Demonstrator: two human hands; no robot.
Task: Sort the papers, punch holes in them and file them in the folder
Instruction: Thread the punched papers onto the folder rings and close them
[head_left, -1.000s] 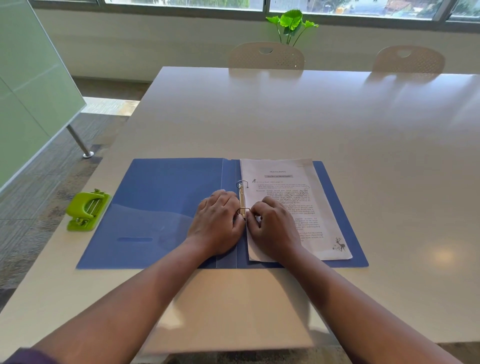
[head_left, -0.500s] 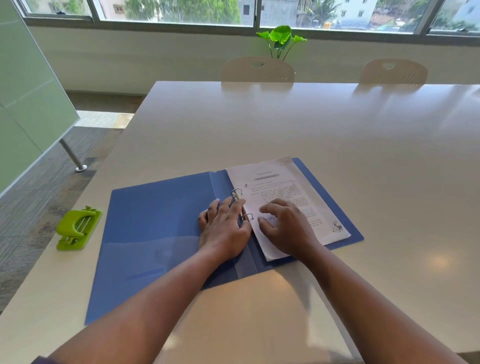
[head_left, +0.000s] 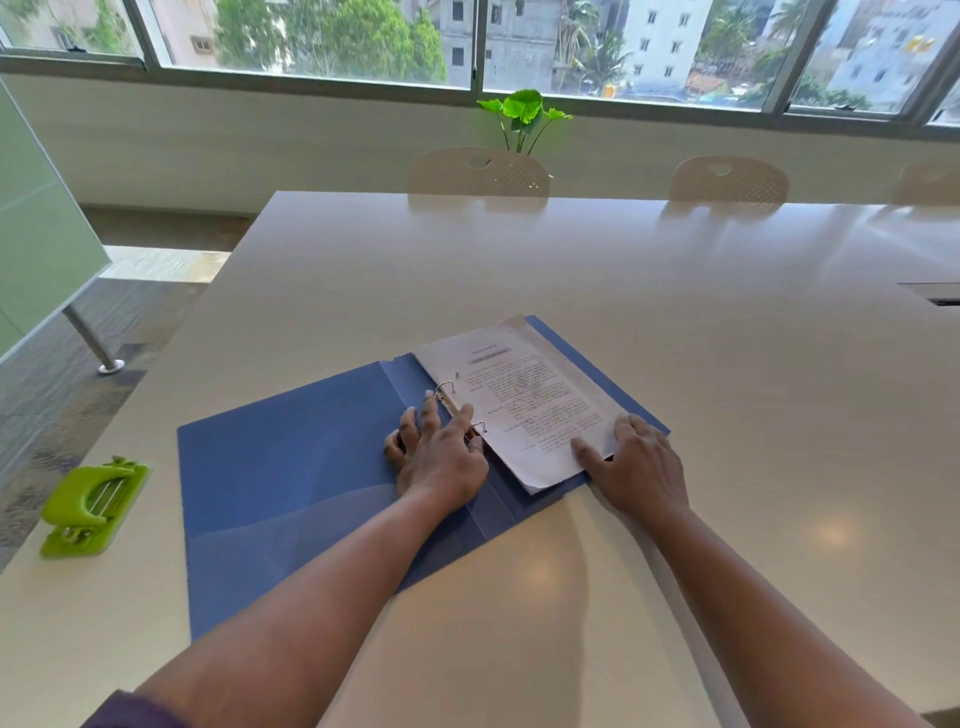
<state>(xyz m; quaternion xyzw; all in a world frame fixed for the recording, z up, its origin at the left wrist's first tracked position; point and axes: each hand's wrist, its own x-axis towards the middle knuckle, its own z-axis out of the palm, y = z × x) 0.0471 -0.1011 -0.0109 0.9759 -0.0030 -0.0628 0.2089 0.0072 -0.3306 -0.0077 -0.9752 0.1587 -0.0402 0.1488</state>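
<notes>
An open blue plastic ring folder (head_left: 291, 467) is shown lying flat and skewed on the pale, glossy surface (head_left: 675, 312), its left cover spread toward the near left corner. A stack of white printed papers (head_left: 524, 400) is seen filed on the folder's right half, threaded on the two metal rings (head_left: 445, 387) at the spine. The left hand (head_left: 441, 457) is laid palm down on the spine beside the rings, with fingers extended and nothing grasped; the fingertips are seen touching the ring bar. The right hand (head_left: 639, 467) is placed at the near right corner of the papers, fingers loosely spread, thumb resting on the sheet edge; whether the corner is pinched cannot be told. A lime-green plastic hole punch (head_left: 93, 512) is seen standing well apart from the folder, at the left edge of the surface. Beyond the far edge, two pale perforated chair backs (head_left: 478, 171) and a green leafy plant (head_left: 524, 111) are visible under a wide window (head_left: 727, 47).
</notes>
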